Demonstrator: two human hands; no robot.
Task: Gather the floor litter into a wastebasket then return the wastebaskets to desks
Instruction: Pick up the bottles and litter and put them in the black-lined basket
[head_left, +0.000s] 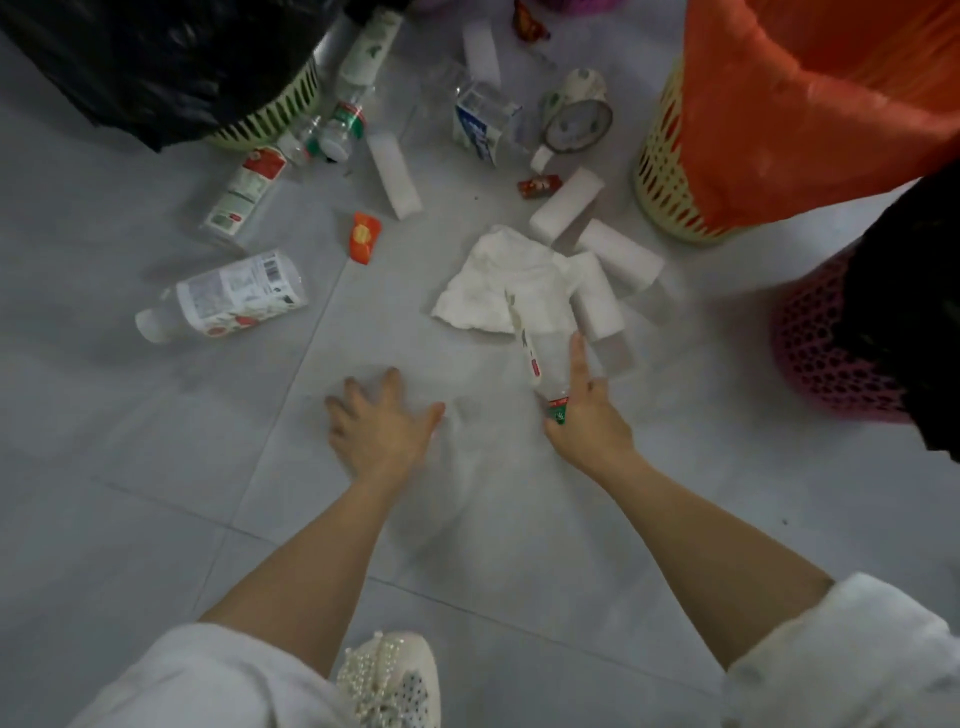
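Note:
My right hand (587, 421) grips a clear plastic bottle (532, 358) by its neck near the green and red cap end, forefinger stretched along it, just above a crumpled white tissue (493, 291). My left hand (379, 421) hovers over the grey tile floor with fingers spread, holding nothing. Litter lies ahead: clear labelled bottles (228, 296) (244, 189), white foam blocks (395, 176) (566, 202), an orange wrapper (363, 236), a tape roll (576, 111). A yellow wastebasket with an orange bag (670, 171) stands at the right.
A green wastebasket with a black bag (270, 111) stands at the upper left, and a pink wastebasket with a black bag (821, 358) at the right edge. A small carton (480, 127) and a red candy wrapper (540, 186) lie among the litter. My shoe (389, 680) is at the bottom.

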